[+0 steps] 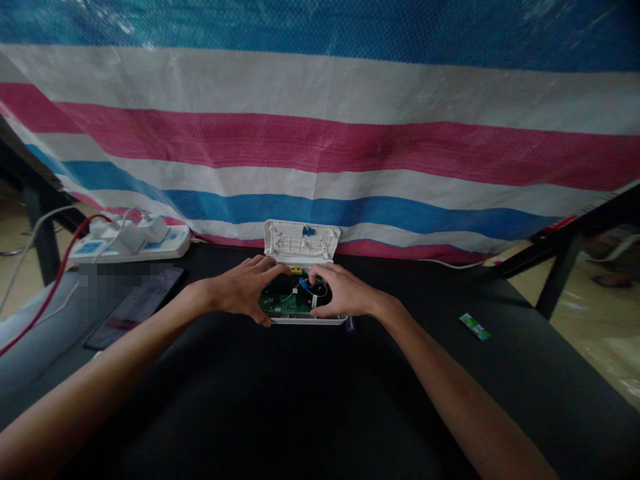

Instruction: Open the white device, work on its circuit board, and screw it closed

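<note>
Fingers [260,267] of both my hands clasp the opened white plastic box [300,319] on the black desk [300,400], its lid [301,241] already up beyond them, green circuit board [283,303] bared between, still seated.

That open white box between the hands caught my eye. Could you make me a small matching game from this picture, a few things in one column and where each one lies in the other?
Things:
1. circuit board
2. power strip
3. small green packet
4. open lid

Places:
A. alone on the black table, on the right
B. upright behind the box, against the striped tarp
C. far left edge of the table, with white plugs in it
D. inside the white box, between the left hand and right hand

Pairs: 1-D, 2-C, 3-A, 4-B
</note>
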The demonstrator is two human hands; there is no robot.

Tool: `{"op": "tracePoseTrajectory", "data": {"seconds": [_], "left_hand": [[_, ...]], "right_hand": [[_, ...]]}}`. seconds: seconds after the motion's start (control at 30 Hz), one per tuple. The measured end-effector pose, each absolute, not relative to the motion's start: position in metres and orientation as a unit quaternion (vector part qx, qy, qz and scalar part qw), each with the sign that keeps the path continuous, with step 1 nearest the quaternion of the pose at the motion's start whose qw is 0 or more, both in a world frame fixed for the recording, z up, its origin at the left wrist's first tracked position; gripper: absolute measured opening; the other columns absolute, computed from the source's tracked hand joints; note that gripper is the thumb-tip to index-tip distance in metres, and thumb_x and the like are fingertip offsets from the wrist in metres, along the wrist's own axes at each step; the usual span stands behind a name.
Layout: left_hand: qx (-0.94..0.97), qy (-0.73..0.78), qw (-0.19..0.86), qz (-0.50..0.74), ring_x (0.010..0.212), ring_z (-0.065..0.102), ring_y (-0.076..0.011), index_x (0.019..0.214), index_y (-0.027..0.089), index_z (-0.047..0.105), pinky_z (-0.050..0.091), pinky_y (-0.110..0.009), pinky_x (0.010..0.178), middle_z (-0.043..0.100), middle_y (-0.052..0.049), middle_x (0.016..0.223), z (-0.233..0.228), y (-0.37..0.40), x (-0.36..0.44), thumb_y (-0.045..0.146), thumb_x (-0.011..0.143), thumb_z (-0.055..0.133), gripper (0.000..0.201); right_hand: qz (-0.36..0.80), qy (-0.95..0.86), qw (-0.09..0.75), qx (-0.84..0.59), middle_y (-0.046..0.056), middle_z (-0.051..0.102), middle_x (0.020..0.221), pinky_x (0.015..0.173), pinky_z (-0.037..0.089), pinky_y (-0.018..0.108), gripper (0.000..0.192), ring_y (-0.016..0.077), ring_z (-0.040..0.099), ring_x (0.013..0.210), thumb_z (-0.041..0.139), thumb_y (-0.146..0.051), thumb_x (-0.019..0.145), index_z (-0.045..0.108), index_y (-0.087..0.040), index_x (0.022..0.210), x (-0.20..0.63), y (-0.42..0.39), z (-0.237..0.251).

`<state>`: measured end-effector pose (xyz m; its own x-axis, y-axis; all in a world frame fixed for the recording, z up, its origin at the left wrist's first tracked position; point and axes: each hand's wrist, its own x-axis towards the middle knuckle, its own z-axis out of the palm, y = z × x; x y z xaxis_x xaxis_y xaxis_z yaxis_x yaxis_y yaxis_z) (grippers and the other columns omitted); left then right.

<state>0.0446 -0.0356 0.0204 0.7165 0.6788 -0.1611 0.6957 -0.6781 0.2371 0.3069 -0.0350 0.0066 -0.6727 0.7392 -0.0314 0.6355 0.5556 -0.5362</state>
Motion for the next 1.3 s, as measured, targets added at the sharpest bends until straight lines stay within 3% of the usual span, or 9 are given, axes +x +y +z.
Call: {"op": "tracePoseTrajectory", "data": {"seconds": [0.93,1.1,1.3], "left_hand": [[0.913,0.375,0.158,-0.028,0.127,0.042,-0.0362,0.134,0.022,0.044,0.036,-0.045,0.106,0.045,-0.012,0.137,0.021,-0.036,0.046,0.049,0.058,0.082,0.089],[0.913,0.375,0.159,-0.028,0.129,0.042,-0.0363,0.135,0.022,0.043,0.036,-0.045,0.106,0.044,-0.012,0.139,0.021,-0.036,0.044,0.051,0.059,0.081,0.090],[0.909,0.386,0.152,-0.046,0.138,0.034,-0.0389,0.146,0.023,0.035,0.031,-0.046,0.112,0.038,-0.014,0.148,0.021,-0.035,0.043,0.057,0.057,0.083,0.107]], "right_hand": [[0.250,-0.871,0.110,-0.409,0.008,0.061,0.112,0.094,0.041,0.042,0.051,0.0282,0.052,0.110,0.084,-0.031,0.061,0.057,-0.022,0.103,0.299,-0.037,0.003],[0.265,-0.860,0.120,-0.419,0.007,0.062,0.114,0.093,0.042,0.041,0.049,0.0265,0.054,0.110,0.082,-0.026,0.067,0.059,-0.022,0.111,0.297,-0.036,0.008],[0.240,-0.865,0.144,-0.417,0.005,0.067,0.107,0.089,0.045,0.037,0.034,0.0222,0.060,0.101,0.076,-0.015,0.074,0.062,-0.021,0.105,0.304,-0.037,0.019]]}}
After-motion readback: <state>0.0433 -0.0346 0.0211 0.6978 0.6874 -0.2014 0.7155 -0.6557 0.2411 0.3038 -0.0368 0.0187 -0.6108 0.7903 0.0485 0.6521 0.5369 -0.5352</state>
